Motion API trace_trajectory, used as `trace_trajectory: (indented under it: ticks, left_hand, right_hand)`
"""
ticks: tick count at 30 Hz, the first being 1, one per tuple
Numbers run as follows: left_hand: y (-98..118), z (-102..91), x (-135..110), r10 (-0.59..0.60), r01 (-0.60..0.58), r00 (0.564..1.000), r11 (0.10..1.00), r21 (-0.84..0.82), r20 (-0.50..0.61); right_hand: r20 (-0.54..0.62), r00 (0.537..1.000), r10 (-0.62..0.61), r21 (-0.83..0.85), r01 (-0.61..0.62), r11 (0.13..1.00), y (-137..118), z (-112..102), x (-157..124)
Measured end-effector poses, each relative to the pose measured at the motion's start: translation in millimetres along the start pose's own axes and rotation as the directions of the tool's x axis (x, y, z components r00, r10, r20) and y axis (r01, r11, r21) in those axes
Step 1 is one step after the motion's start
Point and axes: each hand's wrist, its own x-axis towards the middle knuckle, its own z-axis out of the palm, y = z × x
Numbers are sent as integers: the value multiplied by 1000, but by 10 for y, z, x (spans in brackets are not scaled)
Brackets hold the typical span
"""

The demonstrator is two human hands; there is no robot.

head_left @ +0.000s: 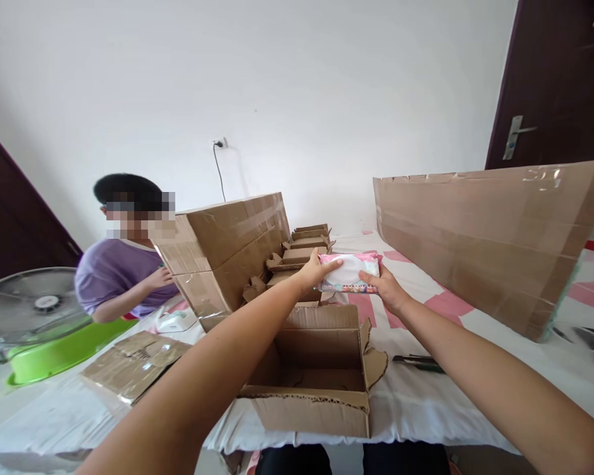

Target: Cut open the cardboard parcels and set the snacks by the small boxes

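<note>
Both of my hands hold a pink and white soft pack (349,267), which looks like a pack of wet wipes. My left hand (319,269) grips its left end, thumb lying on top. At the right end, my right hand (383,285) is closed on it the same way. The pack is in the air above the table, beyond an open cardboard box (317,412) that stands close to me. No contents show inside that box. Behind it, more small open cardboard boxes (304,254) run in a row toward the wall, partly hidden by my left arm.
Large taped cartons stand left (232,244) and right (485,244). A closed carton (133,363) lies at left. A black cutter-like tool (420,363) rests on the white cloth (410,409). A person in purple (113,277) sits at left, near a fan (34,303) and green basin (54,359).
</note>
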Motion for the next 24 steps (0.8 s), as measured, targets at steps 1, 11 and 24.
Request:
trace_trajectory:
  ticks: [1, 11, 24]
  left_hand:
    - [57, 0, -62, 9, -9, 1000, 1000, -7, 7]
    - [709, -101, -1291, 405, -396, 912, 911, 111, -66]
    - [-802, -196, -2783, 324, -530, 803, 771, 353, 500]
  right_hand:
    - [14, 1000, -17, 7, 16, 1000, -47, 31, -59]
    - [247, 953, -177, -3, 184, 983, -848, 421, -1071]
    - [150, 967, 208, -204, -175, 963, 203, -248, -2729]
